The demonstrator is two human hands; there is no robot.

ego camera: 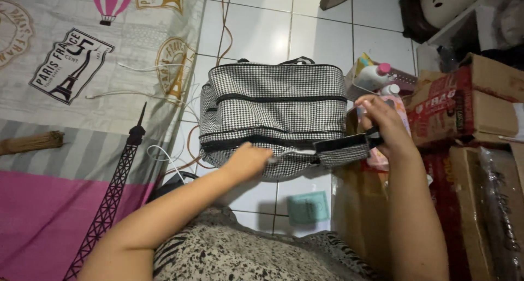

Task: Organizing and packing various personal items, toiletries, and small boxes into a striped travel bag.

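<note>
The left arm is stretched forward from the lower left, and the left hand [248, 160] is closed in a pinch on a small metal zipper pull [278, 157] at the lower front of a black-and-white checked bag [273, 103]. The right arm is raised along the right side, with the right hand [385, 125] curled shut around the black strap end [349, 143] at the bag's lower right corner, which is drawn out sideways. The bag is seen standing on the white tiled floor [322, 32], roughly in the middle of the view, between a printed fabric sheet [71, 95] on the left and stacked cardboard boxes [475, 106] on the right.

One bag is counted, with three dark zip lines across its front and one handle showing at the top. Two hands are in view. Two white bottles with pink caps [376, 76] are seen behind the right hand; the number of boxes cannot be told exactly. A few thin cables [164, 101] are trailed over the sheet and floor, and one small green packet [308, 207] is laid on the tiles below the bag.

The floor is tiled in white squares with grey joints, and the right side is crowded with boxes and a pale perforated basket [453, 2]
</note>
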